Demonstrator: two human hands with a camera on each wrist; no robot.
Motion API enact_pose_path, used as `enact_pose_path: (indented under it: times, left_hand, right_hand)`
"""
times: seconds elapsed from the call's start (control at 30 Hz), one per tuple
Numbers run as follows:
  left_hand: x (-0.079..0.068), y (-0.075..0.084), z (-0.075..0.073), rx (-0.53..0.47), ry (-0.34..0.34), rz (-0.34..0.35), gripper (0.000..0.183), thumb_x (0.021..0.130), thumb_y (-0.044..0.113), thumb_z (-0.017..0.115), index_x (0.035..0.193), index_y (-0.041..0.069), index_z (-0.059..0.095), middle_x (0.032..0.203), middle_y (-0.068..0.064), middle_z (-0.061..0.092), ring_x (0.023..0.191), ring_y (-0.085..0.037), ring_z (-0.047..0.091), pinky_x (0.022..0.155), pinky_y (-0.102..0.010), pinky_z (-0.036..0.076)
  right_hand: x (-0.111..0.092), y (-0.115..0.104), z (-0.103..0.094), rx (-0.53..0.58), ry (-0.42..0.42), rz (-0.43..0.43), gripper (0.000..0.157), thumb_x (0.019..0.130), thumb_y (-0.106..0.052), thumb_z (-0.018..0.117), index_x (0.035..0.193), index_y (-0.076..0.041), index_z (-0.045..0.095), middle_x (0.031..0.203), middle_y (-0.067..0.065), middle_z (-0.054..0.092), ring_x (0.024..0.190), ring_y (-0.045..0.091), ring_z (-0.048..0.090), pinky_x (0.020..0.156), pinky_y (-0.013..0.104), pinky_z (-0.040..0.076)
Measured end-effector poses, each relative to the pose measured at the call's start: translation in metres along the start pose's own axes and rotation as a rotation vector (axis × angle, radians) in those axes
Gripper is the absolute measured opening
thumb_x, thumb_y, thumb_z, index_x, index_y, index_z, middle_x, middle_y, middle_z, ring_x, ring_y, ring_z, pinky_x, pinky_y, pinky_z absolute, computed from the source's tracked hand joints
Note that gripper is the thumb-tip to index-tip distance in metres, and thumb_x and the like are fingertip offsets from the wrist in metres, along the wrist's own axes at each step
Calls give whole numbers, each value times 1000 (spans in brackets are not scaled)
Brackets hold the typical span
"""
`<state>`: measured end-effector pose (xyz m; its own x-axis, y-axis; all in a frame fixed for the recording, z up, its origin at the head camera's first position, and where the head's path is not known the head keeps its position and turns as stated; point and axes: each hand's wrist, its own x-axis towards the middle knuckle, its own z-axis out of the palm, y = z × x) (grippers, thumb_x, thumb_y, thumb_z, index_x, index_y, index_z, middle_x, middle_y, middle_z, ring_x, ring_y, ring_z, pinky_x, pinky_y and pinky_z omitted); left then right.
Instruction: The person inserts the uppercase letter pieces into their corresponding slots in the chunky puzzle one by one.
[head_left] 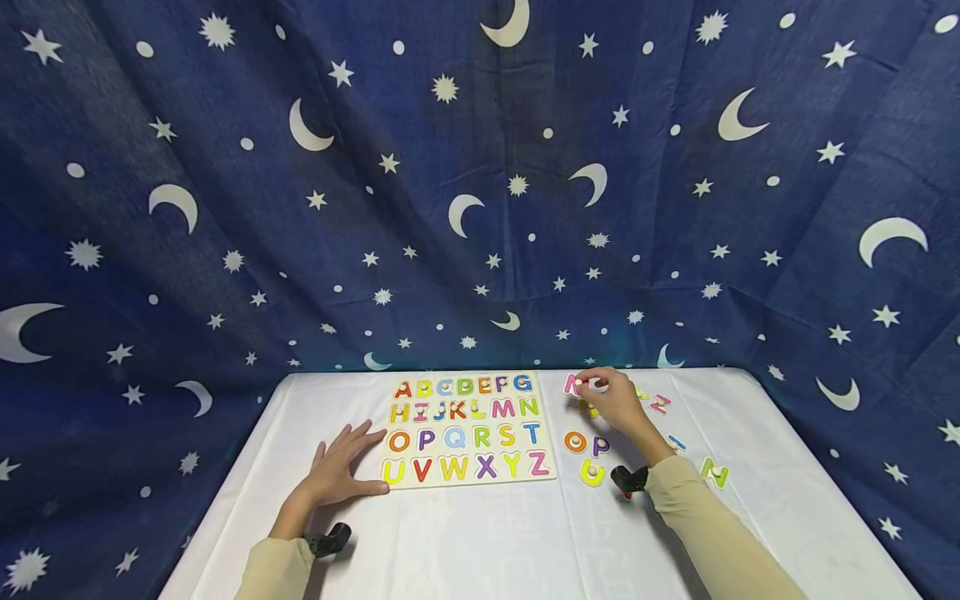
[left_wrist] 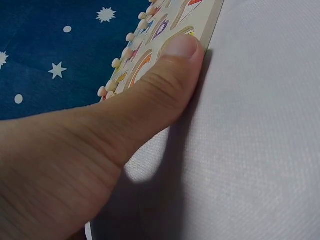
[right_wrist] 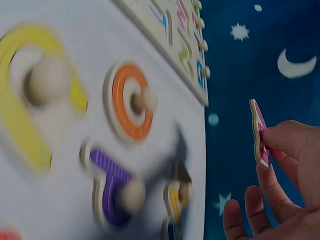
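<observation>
A wooden alphabet puzzle board [head_left: 471, 486] lies on the white table, with knobbed letters in its upper rows. My left hand [head_left: 339, 467] rests at the board's left side with fingers spread. In the left wrist view its thumb [left_wrist: 165, 80] touches the board's edge near the lower corner. My right hand [head_left: 611, 404] pinches a pink letter piece [head_left: 572, 384], apparently an M, by its knob. In the right wrist view that pink piece [right_wrist: 260, 135] is raised off the table, seen nearly edge-on, between thumb and fingers.
Right of the board lie loose letters: an orange O [head_left: 575, 442], a purple P [head_left: 601, 446], a yellow U [head_left: 592, 474], a pink Z [head_left: 659, 404] and a green N [head_left: 715, 472]. Others are partly hidden under the right arm. A starry blue curtain [head_left: 480, 208] hangs behind the table.
</observation>
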<state>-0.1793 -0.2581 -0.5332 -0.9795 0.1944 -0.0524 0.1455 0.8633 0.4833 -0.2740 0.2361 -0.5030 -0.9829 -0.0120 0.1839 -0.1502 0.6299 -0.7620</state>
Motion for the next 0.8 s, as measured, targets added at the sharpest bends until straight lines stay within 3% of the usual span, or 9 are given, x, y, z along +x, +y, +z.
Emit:
enact_pose_path:
  times: [0.37, 0.53, 0.8]
  left_hand:
    - [-1, 1, -1, -7, 2, -3, 101, 66, 56, 92, 150, 19, 53, 164, -19, 33, 153, -49, 16, 116, -78, 1]
    - [0, 0, -1, -5, 7, 5, 100, 66, 55, 92, 150, 18, 53, 164, -20, 34, 153, -50, 17, 115, -79, 1]
    - [0, -1, 0, -3, 13, 11, 100, 66, 56, 92, 150, 19, 53, 164, -19, 34, 152, -50, 17, 115, -79, 2]
  right_hand:
    - [10, -30, 48, 41, -59, -3, 15, 92, -16, 76, 107, -12, 77, 127, 15, 65, 109, 35, 62, 91, 49, 54]
    - [11, -40, 70, 62, -78, 4, 14, 91, -14, 78, 105, -12, 79, 121, 11, 67, 107, 33, 62, 94, 48, 55]
    - [9, -49, 97, 78, -89, -90, 12, 88, -9, 80, 101, -8, 81, 116, 11, 67, 108, 30, 61, 90, 45, 54]
